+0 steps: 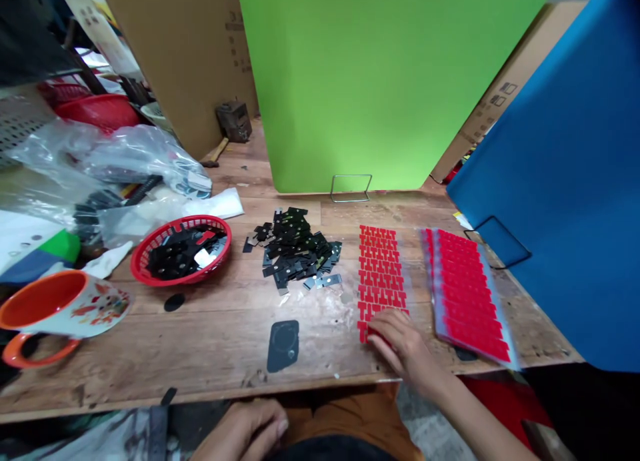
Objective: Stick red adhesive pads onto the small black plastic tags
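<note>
A sheet of red T-shaped stickers (380,274) lies flat on the wooden table. My right hand (403,344) is over its near end, with thumb and fingers bent together against the lowest row; the fingertips partly cover the red pieces there. Below the table edge, my left hand (250,424) rests near my lap, its fingers curled in; whatever may be inside them is hidden. Left of the sheet is a loose pile of small dark flat metal-looking pieces (300,247). A red plastic basket (223,257) holds more dark pieces.
More red sticker sheets (470,294) lie stacked on the right. A green board (370,81) stands behind, and a blue board (560,201) leans at right. An orange-and-white mug (95,307) and plastic bags (120,154) occupy the left. A dark flat patch (283,345) is near the front edge.
</note>
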`<state>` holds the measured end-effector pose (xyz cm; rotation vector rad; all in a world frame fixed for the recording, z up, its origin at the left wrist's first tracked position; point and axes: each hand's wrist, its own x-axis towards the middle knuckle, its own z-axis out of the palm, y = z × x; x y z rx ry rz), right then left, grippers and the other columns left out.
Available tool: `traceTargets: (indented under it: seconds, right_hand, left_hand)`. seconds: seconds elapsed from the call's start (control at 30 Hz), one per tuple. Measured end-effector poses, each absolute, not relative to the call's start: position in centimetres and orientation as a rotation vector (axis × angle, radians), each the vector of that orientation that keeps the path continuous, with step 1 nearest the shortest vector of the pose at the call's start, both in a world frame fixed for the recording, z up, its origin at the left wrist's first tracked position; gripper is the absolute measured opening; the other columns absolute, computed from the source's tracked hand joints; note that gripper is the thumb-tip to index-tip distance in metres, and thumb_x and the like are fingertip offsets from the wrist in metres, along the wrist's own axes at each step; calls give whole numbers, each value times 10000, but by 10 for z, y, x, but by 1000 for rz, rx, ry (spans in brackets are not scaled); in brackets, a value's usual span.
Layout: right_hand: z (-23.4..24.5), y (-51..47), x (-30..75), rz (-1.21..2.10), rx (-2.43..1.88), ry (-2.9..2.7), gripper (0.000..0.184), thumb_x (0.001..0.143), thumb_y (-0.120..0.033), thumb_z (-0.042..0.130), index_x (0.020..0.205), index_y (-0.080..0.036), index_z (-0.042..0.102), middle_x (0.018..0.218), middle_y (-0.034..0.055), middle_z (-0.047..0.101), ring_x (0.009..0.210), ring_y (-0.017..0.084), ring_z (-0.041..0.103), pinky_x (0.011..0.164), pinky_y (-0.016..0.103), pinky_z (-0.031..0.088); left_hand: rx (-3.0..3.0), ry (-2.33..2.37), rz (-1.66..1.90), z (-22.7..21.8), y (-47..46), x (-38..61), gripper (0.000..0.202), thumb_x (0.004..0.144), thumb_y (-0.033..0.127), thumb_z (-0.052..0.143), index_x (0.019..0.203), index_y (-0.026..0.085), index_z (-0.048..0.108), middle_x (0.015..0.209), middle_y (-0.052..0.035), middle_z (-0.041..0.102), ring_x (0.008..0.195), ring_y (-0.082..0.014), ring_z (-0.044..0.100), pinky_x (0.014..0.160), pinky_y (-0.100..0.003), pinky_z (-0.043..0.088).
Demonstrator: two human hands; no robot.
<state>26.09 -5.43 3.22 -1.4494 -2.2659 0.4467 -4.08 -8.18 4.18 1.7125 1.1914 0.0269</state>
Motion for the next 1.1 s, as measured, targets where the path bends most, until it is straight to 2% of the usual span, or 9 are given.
traceTargets:
  seconds: [0.2, 0.43, 0.6, 0.67, 0.77, 0.87, 0.93, 1.03, 1.1]
  right_hand:
    - [19, 4, 206, 321, -1312, -2262, 192, 880, -189, 433, 948, -200, 612, 928, 66, 624, 914, 200, 516, 777, 344, 440]
    - [3, 40, 168, 3, -1562, -2354, 133, 836, -275, 518, 876, -173, 594, 857, 89, 601, 859, 239, 489, 718, 350, 418]
    - [7, 43, 169, -76, -1478, -2427, 191, 858, -206, 454, 740, -155, 596, 738, 94, 596, 785, 224, 508, 692, 325, 395]
    - [13, 41, 171, 35, -1445, -2322, 240, 867, -191, 419, 712, -154, 599, 711, 88, 595, 761, 205, 517, 697, 313, 393]
    - [22, 32, 171, 447, -1403, -1944, 226, 865, -237, 424, 754, -166, 608, 737, 54, 609, 725, 167, 538, 681, 280, 416]
    - [24, 17, 167, 991, -1344, -1480, 237, 846, -337, 448, 753, -172, 590, 643, 4, 585, 571, 129, 540, 543, 241, 443]
    - [21, 7, 163, 1241, -1291, -1246, 257, 824, -394, 471, 750, -171, 576, 605, -14, 564, 501, 117, 533, 484, 234, 452]
    - [16, -8, 161, 1323, -1262, -1168, 260, 823, -409, 476, 782, -175, 582, 637, -7, 579, 520, 128, 559, 514, 262, 489]
    - [14, -15, 165, 1149, -1307, -1317, 235, 843, -367, 460, 870, -179, 599, 731, 27, 609, 630, 159, 587, 603, 304, 508]
  left_hand:
    - [1616, 1211, 316, 48, -70, -31, 304, 863, 385, 359, 803, 197, 591, 776, -10, 634, 763, -143, 574, 705, -195, 400]
    - [1605, 1237, 439, 42, -72, -34, 273, 858, 363, 387, 815, 199, 601, 778, -14, 636, 762, -140, 573, 712, -190, 407]
    - [1512, 1297, 560, 37, -65, -41, 256, 851, 358, 409, 834, 190, 601, 785, -12, 640, 779, -142, 586, 731, -205, 421]
    - [1465, 1315, 607, 36, -60, -39, 246, 841, 358, 430, 849, 186, 606, 802, -14, 645, 797, -147, 591, 747, -218, 428]
    - [1338, 1328, 718, 35, -50, -28, 235, 804, 356, 494, 905, 171, 599, 888, -37, 648, 861, -160, 591, 798, -249, 440]
    - [1146, 1261, 888, 31, -40, -9, 358, 738, 333, 587, 1046, 160, 533, 1005, -71, 618, 944, -169, 578, 854, -294, 448]
    - [1052, 1197, 957, 27, -33, 5, 443, 700, 316, 632, 1090, 157, 495, 1005, -78, 612, 932, -170, 588, 850, -318, 461]
    - [1030, 1192, 927, 20, -24, 18, 353, 716, 351, 609, 984, 128, 553, 885, -74, 643, 781, -173, 623, 723, -313, 508]
    - [1205, 1312, 903, 17, -20, 19, 281, 745, 363, 572, 895, 128, 608, 829, -68, 652, 725, -174, 619, 680, -305, 502]
